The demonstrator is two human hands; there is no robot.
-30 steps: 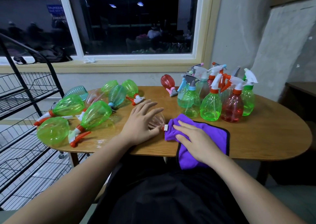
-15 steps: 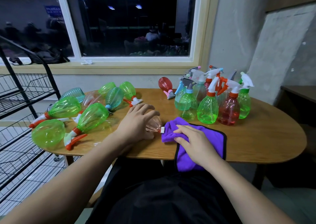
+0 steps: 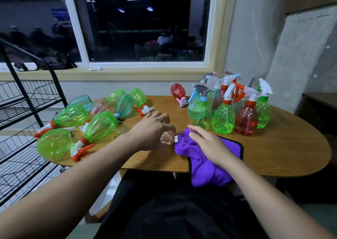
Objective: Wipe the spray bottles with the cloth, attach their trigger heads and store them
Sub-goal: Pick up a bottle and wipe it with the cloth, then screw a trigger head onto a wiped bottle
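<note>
Two bare hands work at the near edge of a rounded wooden table (image 3: 273,147). The left hand (image 3: 151,131) is curled down over a pale pink spray bottle (image 3: 166,138) that lies on its side on the tabletop, fingers wrapped across its body. The bottle's white neck (image 3: 176,138) points right and touches the bunched edge of a purple cloth (image 3: 206,167). The right hand (image 3: 209,143) lies on top of that cloth with fingers loosely extended, pressing it to the table and gripping nothing. The cloth's near part hangs over the table edge toward the person's lap. On the left of the table several green spray bottles (image 3: 101,124) lie on their sides, some with orange-and-white trigger heads. On the right a cluster of upright spray bottles (image 3: 224,119), green and red, stands with trigger heads fitted. A red bottle (image 3: 177,91) lies near the back edge. A black wire rack (image 3: 27,100) stands left of the table, below a dark window (image 3: 142,28).
</note>
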